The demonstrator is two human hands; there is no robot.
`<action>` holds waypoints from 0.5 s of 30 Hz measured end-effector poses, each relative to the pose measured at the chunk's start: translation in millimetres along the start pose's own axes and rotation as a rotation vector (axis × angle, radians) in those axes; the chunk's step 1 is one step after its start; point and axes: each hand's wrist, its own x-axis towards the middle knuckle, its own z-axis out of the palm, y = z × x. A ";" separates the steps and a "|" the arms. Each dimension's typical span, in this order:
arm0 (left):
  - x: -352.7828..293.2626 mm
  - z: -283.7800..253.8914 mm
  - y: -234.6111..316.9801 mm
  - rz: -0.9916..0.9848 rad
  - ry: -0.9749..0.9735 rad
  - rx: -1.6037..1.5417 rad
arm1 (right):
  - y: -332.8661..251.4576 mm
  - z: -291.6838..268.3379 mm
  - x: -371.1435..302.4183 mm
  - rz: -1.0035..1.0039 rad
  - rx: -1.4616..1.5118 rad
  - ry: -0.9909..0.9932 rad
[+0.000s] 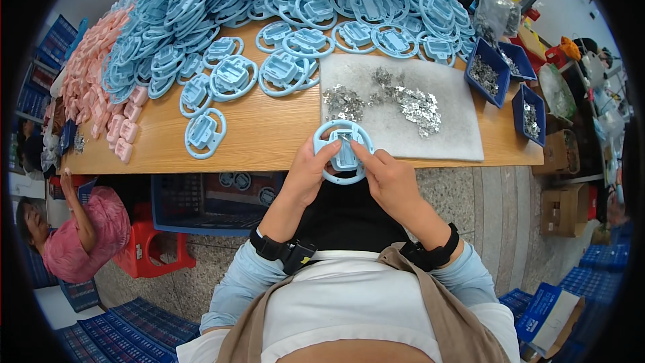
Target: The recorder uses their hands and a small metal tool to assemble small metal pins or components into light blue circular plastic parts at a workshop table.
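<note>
A light blue plastic steering-wheel-shaped part [344, 128] is held over the table's front edge, its boxy middle facing up. My left hand [310, 173] is closed on its left rim, with the thumb laid on the middle. My right hand [388, 178] is closed at the right side, its fingertips pressed against the recessed centre. Something small and metallic glints there between the fingertips, too small to name. Just beyond, small silvery metal pieces [420, 111] lie in loose heaps on a white foam mat [460, 142].
A big pile of blue wheel-shaped parts [232, 74] covers the table's back, with pink plastic pieces [123, 136] at left. Blue bins [486, 70] of metal pieces stand at right. A blue crate [201, 205] is below the table. Another person [87, 235] sits left, near a red stool [144, 249].
</note>
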 end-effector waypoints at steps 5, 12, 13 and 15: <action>-2.4 2.5 -5.8 0.054 0.009 0.021 | -6.8 2.4 -3.7 -0.054 -0.273 -0.078; 0.5 0.7 -5.4 0.057 0.014 0.064 | -19.5 -5.0 3.6 0.004 -0.350 -0.223; 0.4 2.0 -5.1 0.068 0.022 0.064 | -15.1 -6.5 5.4 -0.010 -0.242 -0.192; 0.1 3.7 -5.5 0.079 0.061 0.019 | 0.0 -9.3 8.5 -0.046 -0.024 -0.130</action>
